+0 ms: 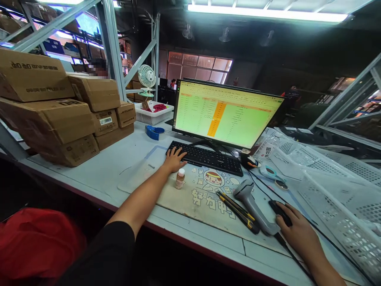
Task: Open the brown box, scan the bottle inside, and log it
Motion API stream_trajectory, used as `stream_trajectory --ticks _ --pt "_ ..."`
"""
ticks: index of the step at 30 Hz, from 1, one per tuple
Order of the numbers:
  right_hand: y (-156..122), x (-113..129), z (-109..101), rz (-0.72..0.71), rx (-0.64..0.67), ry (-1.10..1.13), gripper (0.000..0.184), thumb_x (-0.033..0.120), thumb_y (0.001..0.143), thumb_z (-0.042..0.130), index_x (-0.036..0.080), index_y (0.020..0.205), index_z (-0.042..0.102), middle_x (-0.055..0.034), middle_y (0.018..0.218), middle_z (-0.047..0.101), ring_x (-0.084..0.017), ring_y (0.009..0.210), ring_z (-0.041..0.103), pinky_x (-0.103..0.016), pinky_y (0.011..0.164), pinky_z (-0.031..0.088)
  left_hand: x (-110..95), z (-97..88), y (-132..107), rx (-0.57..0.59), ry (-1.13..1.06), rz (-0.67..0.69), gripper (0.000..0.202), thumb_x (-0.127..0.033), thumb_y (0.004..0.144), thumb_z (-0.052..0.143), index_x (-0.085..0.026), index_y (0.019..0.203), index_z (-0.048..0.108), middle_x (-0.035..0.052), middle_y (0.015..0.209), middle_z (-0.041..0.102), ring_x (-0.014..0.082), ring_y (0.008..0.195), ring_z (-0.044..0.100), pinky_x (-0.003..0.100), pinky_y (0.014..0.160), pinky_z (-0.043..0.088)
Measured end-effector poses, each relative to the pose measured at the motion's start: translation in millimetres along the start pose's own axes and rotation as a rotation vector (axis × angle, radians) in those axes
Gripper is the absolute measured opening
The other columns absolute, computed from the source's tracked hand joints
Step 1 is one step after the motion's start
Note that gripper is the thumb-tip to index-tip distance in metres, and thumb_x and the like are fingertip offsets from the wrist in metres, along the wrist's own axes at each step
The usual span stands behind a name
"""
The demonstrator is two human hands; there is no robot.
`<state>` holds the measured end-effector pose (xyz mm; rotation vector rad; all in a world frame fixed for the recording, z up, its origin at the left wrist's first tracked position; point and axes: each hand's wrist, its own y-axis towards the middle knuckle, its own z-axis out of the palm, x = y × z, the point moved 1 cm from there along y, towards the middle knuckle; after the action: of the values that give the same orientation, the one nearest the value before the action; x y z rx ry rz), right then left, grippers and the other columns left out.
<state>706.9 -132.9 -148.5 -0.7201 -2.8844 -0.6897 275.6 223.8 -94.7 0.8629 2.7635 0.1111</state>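
My left hand [175, 159] rests with fingers spread on the left end of a black keyboard [214, 157]. On the right, my right hand [293, 222] is wrapped over a black computer mouse [279, 212]. Behind the keyboard stands a monitor [226, 115] showing a spreadsheet with an orange column. A small bottle with a white cap [180, 178] stands upright on the printed desk mat [175, 202], near my left wrist. Between the bottle and the mouse lie a grey barcode scanner [253, 206] and yellow-and-black utility knives [238, 212].
Cardboard boxes [53, 119] are stacked at the left. A blue tape dispenser [154, 132], a white basket [153, 116] and a small fan [147, 76] stand farther back. White perforated baskets [336, 206] crowd the right side. A cable runs beside my right hand.
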Motion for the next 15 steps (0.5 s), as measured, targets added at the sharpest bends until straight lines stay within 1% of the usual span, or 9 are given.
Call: stream_trajectory --ticks 3,6,8,10,11,12,13,15 --pt "0.8 -2.0 2.5 -0.011 0.002 0.005 0.067 0.060 0.093 0.041 0.022 0.140 0.071 -0.0138 0.144 0.063 -0.036 0.126 0.066 -0.055 0.106 0.057 -0.2 -0.2 0.1 -0.021 0.003 -0.009 0.062 -0.052 0.104 0.053 -0.033 0.162 0.047 0.0046 0.177 0.028 0.0360 0.165 0.018 0.060 0.134 0.016" --pt "0.4 -1.4 3.9 -0.014 -0.017 0.005 0.064 0.057 0.095 0.042 0.022 0.142 0.069 -0.0142 0.145 0.063 -0.036 0.125 0.066 -0.054 0.105 0.057 -1.7 -1.6 -1.4 -0.060 -0.003 -0.004 0.059 -0.049 0.102 0.059 -0.031 0.158 0.053 0.0046 0.175 0.034 0.0355 0.164 0.023 0.057 0.134 0.020" --pt "-1.9 3.3 2.0 -0.008 -0.027 0.013 0.061 0.052 0.097 0.043 0.021 0.142 0.068 -0.0148 0.145 0.062 -0.034 0.126 0.066 -0.052 0.107 0.056 -2.1 -3.3 -2.7 -0.087 -0.013 0.010 0.054 -0.043 0.100 0.061 -0.027 0.152 0.059 0.0067 0.172 0.039 0.0358 0.162 0.027 0.056 0.133 0.025" --pt "-5.1 11.4 -2.0 -0.012 -0.019 0.035 0.058 0.046 0.096 0.045 0.019 0.144 0.065 -0.0157 0.146 0.062 -0.032 0.129 0.064 -0.050 0.111 0.053 0.0 -7.3 -2.0 -0.151 -0.048 0.019 0.046 -0.035 0.099 0.058 -0.021 0.142 0.066 0.0108 0.167 0.046 0.0355 0.157 0.036 0.055 0.130 0.032" --pt "-6.3 16.0 -4.2 -0.011 -0.008 0.048 0.058 0.042 0.096 0.046 0.018 0.145 0.064 -0.0160 0.147 0.062 -0.031 0.131 0.063 -0.050 0.113 0.052 1.8 -11.5 -0.6 -0.213 -0.087 0.021 0.041 -0.032 0.099 0.055 -0.019 0.135 0.069 0.0129 0.162 0.052 0.0348 0.153 0.043 0.054 0.127 0.036" --pt "-7.1 20.4 -6.3 0.000 0.004 0.058 0.058 0.040 0.096 0.048 0.017 0.146 0.063 -0.0163 0.148 0.061 -0.031 0.132 0.062 -0.050 0.115 0.051 3.7 -18.1 0.8 -0.318 -0.160 0.021 0.036 -0.030 0.098 0.054 -0.017 0.125 0.072 0.0145 0.153 0.060 0.0333 0.145 0.052 0.053 0.124 0.041" --pt "-7.4 24.4 -8.2 0.016 0.014 0.067 0.058 0.038 0.095 0.049 0.017 0.147 0.062 -0.0167 0.150 0.060 -0.031 0.134 0.060 -0.050 0.116 0.050 5.2 -27.5 1.4 -0.446 -0.241 0.024 0.031 -0.028 0.096 0.052 -0.017 0.116 0.073 0.0155 0.142 0.067 0.0322 0.136 0.059 0.052 0.121 0.045" --pt "-7.5 30.6 -11.3 0.053 0.015 0.078 0.058 0.036 0.095 0.050 0.016 0.149 0.061 -0.0169 0.152 0.058 -0.032 0.136 0.059 -0.050 0.118 0.048 4.5 -55.6 -4.6 -0.755 -0.398 0.049 0.024 -0.027 0.092 0.050 -0.017 0.101 0.070 0.0151 0.121 0.074 0.0306 0.119 0.068 0.052 0.114 0.050"
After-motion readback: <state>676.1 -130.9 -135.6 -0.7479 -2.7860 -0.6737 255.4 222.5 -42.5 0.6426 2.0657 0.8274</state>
